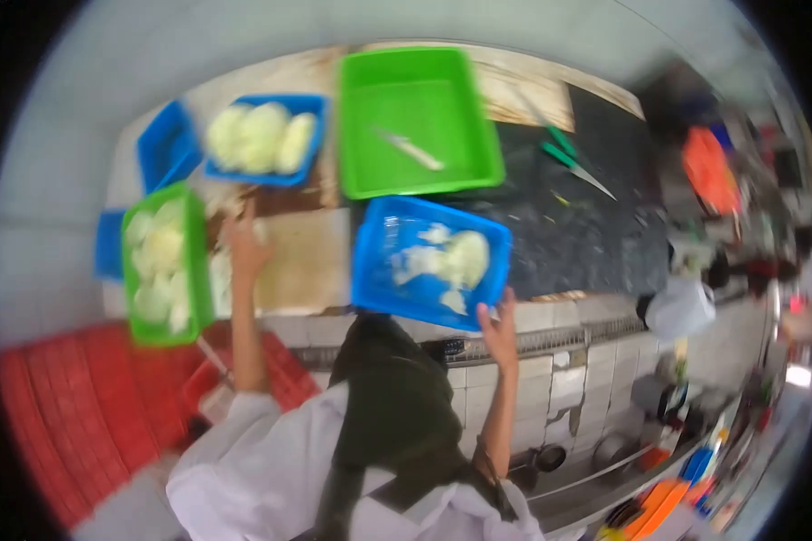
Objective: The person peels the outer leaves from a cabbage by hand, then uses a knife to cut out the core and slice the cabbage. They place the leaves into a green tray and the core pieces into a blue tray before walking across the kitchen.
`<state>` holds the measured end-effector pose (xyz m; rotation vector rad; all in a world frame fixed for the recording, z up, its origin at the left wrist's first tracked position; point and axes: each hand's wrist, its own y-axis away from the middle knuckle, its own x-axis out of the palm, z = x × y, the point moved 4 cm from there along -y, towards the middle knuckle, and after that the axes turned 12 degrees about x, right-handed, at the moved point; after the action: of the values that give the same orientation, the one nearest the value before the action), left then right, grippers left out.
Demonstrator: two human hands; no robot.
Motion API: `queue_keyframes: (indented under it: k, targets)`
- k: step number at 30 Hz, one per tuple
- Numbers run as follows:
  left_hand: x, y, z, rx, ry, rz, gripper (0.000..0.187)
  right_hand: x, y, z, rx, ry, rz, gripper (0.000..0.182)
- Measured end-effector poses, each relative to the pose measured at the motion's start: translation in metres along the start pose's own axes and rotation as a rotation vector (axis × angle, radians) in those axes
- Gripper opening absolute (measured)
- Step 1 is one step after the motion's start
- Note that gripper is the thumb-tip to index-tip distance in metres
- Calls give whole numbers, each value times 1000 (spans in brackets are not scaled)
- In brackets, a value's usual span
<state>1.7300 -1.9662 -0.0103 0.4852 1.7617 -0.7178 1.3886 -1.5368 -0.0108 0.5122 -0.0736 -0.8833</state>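
My right hand grips the near right corner of a blue tray, with thumb and fingers at its rim. In that tray lie a pale cabbage half and several loose leaf pieces. My left hand reaches over the left end of a light brown cutting board, blurred, its fingers stretched forward. Whitish scraps lie beside it. To its left stands a green tray of pale cut vegetable pieces. Beyond it, a second blue tray holds several pale cabbage chunks.
A large green tray at the back holds a white-handled knife. Green-handled scissors lie on the black surface at right. Blue containers stand at far left, red crates below. A white bag hangs right.
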Motion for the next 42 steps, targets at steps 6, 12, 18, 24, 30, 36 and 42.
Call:
queue_keyframes:
  k: [6, 12, 18, 24, 30, 36, 42]
  targets:
    - [-27, -30, -211, 224, 151, -685, 58, -124, 43, -20, -26, -25, -181, 50]
    - [-19, -37, -469, 303, 243, -811, 53, -313, 113, -139, -77, -67, -501, 22]
    - [65, -25, -661, 414, 403, -739, 51, -539, 184, -224, 165, -225, -886, 27]
    - [210, 19, -874, 395, 450, -496, 47, -735, 239, -376, 260, -22, -1191, 28]
    - [398, 131, -1143, 1087, 724, 68, 37, -694, 345, -607, 1037, -44, -1066, 23]
    - [448, 267, -1454, 1373, 933, 1343, 28, -615, 356, -600, 1244, -816, -734, 29]
    - [562, 314, -1590, 1448, 498, 1494, 37, -778, 268, -623, 1140, -786, -604, 32]
